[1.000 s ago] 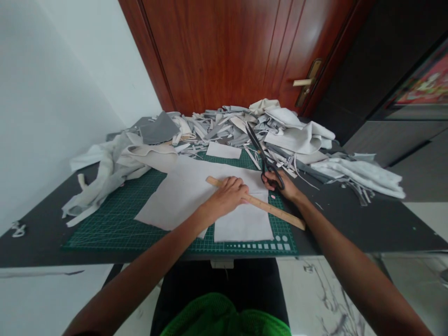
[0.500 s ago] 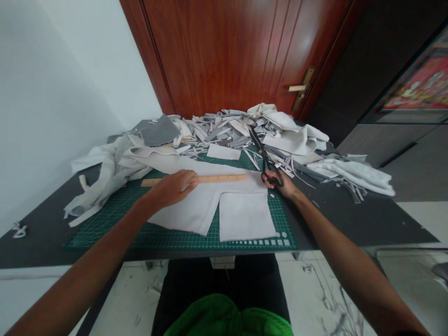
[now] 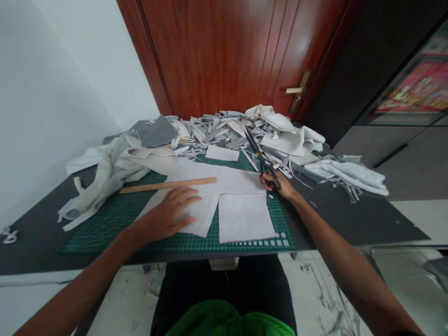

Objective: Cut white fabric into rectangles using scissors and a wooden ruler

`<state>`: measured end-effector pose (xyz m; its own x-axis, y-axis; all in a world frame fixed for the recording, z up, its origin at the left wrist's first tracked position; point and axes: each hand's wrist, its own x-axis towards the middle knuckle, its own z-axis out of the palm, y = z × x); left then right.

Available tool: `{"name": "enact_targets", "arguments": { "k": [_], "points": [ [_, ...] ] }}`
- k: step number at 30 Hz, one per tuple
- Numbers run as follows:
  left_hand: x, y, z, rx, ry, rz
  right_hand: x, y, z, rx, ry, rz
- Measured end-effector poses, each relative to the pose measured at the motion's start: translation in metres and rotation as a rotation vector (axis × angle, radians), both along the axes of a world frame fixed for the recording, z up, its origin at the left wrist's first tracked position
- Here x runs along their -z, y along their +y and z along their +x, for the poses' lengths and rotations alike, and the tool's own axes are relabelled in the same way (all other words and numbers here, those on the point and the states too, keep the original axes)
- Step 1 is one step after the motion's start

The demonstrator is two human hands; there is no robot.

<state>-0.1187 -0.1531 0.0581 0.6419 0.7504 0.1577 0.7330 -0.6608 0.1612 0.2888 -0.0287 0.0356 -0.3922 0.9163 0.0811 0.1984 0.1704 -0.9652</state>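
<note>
- The black scissors [image 3: 259,156] are held by the handles in the right hand [image 3: 278,183], the fingers being curled around the loops; the blades are pointed away from the person, toward the scraps [image 3: 213,128].
- The left hand [image 3: 171,212] is held flat and wide, with fingers spread, over the large white cloth [image 3: 206,200]; whether the cloth is pressed by it cannot be told.
- The wooden ruler [image 3: 168,185] is laid just beyond the left fingers, its right end on the large cloth and its left end over the green cutting mat [image 3: 105,233].
- A squarish white piece [image 3: 247,217] is set in the corner notch of the large cloth, close along its edge, between the two hands.
- A small white rectangle [image 3: 222,153] is placed at the far side of the mat.
- The mat is flanked by crumpled pale cloth [image 3: 105,172] on the left and folded white cloth [image 3: 297,140] on the far right.
- The dark table [image 3: 336,219] is backed by a reddish wooden door [image 3: 217,56].
</note>
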Motion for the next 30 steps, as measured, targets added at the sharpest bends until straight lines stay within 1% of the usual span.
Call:
{"name": "enact_targets", "arguments": {
  "k": [1,2,5,8,11,13,16,20,25,30],
  "points": [
    [0.003,-0.014,0.015,0.049,-0.012,-0.009,0.001,0.000,0.000,0.001,0.006,0.001],
    [0.006,-0.026,0.030,0.065,-0.019,-0.018,0.002,0.000,0.000,-0.001,0.014,0.000],
    [0.015,-0.051,0.070,0.057,-0.077,0.025,0.005,-0.001,-0.001,-0.020,0.023,-0.025],
    [0.020,-0.058,0.100,0.076,-0.049,0.038,0.005,-0.002,-0.001,-0.041,0.022,-0.044],
    [0.023,-0.056,0.115,0.088,-0.005,0.050,0.004,-0.003,-0.002,-0.054,0.021,-0.052],
    [0.026,-0.056,0.118,0.101,0.004,0.078,0.003,-0.003,-0.002,-0.059,0.017,-0.062],
    [0.030,-0.057,0.116,0.123,0.007,0.148,0.002,-0.003,-0.002,-0.066,0.022,-0.064],
    [0.031,-0.057,0.109,0.159,0.019,0.215,0.002,-0.003,-0.003,-0.083,0.032,-0.070],
    [0.026,-0.050,0.103,0.226,0.016,0.168,0.003,-0.005,-0.002,-0.093,0.029,-0.093],
    [0.023,-0.051,0.098,0.241,-0.003,0.116,0.002,-0.006,-0.004,-0.078,0.019,-0.099]
  ]
}}
